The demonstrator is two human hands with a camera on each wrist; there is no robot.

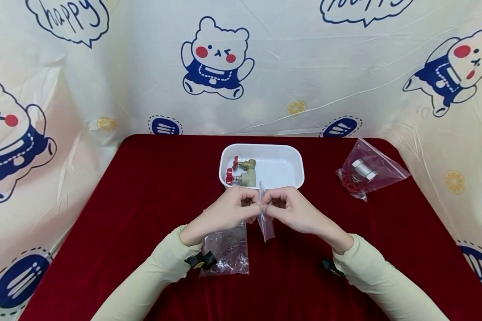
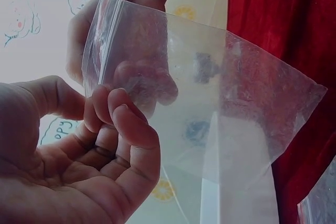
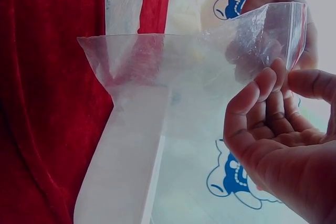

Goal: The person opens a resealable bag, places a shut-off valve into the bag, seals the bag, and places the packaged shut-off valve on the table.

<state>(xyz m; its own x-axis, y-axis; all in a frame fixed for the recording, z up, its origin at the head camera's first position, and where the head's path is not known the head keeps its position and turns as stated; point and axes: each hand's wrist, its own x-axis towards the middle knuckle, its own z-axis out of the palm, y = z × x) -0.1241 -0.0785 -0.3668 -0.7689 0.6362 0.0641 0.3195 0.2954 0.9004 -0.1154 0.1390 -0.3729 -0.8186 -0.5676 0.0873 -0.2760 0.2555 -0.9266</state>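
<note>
Between both hands hangs a clear zip bag (image 1: 267,229), its film see-through with nothing showing inside. My left hand (image 1: 236,206) pinches it near the zip strip between thumb and fingertips. On the opposite face, my right hand (image 1: 292,208) pinches the zip end the same way, the two hands almost meeting. The left wrist view shows the bag (image 2: 252,87) stretching away from the fingers, its zip lines close to the thumb. Just beyond the hands, a white tray (image 1: 279,160) contains a brass valve (image 1: 247,164) and a pale-bodied valve (image 1: 247,178), each with a red handle.
A second clear bag (image 1: 226,252) lies flat on the dark red cloth (image 1: 160,178), under and beside the left forearm. To the right, another zip bag (image 1: 389,171) holds a silver valve (image 1: 363,170) with a red handwheel. A printed curtain (image 1: 289,71) surrounds the table.
</note>
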